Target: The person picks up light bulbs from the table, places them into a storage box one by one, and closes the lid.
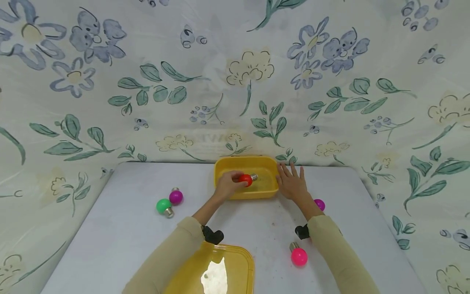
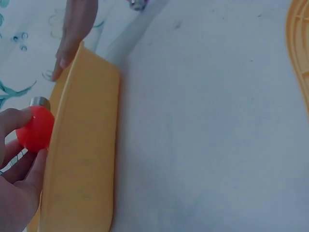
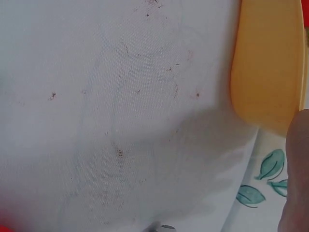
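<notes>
A red light bulb [image 1: 246, 179] with a silver screw base is pinched between the thumb and fingers of my left hand [image 1: 228, 185], over the yellow tub [image 1: 247, 196] at the table's far edge. In the left wrist view the red bulb [image 2: 36, 128] shows at the tub's rim, its metal base pointing up. My right hand [image 1: 292, 183] has its fingers extended and touches the tub's right end. Part of that hand [image 3: 297, 169] appears beside the tub wall [image 3: 268, 63] in the right wrist view.
A green bulb [image 1: 163, 205] and a purple bulb [image 1: 176, 197] lie at the left. Another purple bulb [image 1: 320, 204] is partly hidden by the right forearm. A pink bulb [image 1: 299, 257] lies front right. The yellow tray [image 1: 251, 269] stands at the front, partly under the left sleeve.
</notes>
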Demonstrator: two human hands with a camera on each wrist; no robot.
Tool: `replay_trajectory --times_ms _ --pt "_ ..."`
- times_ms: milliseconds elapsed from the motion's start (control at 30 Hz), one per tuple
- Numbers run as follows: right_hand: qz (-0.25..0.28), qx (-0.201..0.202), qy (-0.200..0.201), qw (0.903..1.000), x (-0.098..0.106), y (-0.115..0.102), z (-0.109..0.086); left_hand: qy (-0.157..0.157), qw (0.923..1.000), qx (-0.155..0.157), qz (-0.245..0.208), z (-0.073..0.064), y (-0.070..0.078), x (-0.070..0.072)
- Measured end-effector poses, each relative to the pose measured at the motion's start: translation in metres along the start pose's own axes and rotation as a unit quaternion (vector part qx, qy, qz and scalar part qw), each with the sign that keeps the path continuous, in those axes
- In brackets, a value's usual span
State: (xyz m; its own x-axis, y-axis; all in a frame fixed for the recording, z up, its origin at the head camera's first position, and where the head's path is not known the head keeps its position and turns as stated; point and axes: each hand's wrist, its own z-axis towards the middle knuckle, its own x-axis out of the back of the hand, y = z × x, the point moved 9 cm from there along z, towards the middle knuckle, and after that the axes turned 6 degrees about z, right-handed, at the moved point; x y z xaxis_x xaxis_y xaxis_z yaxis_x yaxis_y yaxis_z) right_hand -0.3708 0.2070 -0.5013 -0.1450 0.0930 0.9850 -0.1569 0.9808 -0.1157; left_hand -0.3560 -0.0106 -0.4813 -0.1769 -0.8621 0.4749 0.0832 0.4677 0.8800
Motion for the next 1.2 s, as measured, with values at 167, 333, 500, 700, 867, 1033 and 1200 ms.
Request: replay_trajectory --times_ms 167,333,500,700,867,1033,1200 --pt "-0.005 -0.002 -0.003 1.0000 0.000 0.000 0.000 -0.019 0.9988 0.018 0.041 0.008 -0.002 -0.009" --pt "-0.005 -0.002 0.003 1.0000 0.000 0.002 0.000 -0.047 0.9954 0.011 0.083 0.017 0.002 -0.019" --pt "-0.004 -0.002 -0.003 1.0000 -0.002 0.002 0.001 -0.074 0.9927 0.011 0.095 0.024 0.004 -0.032" --pt "-0.005 -0.001 -0.001 1.0000 -0.001 0.000 0.000 -0.091 0.9893 0.013 0.113 0.029 0.007 -0.044" --pt "-0.005 0.003 -0.002 1.0000 -0.001 -0.003 0.000 -0.116 0.9839 0.006 0.135 0.029 0.011 -0.054" --pt "-0.010 0.001 -0.004 0.9999 0.001 -0.003 -0.001 -0.127 0.9812 0.002 0.145 0.030 0.013 -0.058" --pt "-0.011 -0.004 -0.009 0.9999 0.001 -0.001 -0.001 -0.132 0.9800 0.004 0.149 0.030 0.012 -0.061"
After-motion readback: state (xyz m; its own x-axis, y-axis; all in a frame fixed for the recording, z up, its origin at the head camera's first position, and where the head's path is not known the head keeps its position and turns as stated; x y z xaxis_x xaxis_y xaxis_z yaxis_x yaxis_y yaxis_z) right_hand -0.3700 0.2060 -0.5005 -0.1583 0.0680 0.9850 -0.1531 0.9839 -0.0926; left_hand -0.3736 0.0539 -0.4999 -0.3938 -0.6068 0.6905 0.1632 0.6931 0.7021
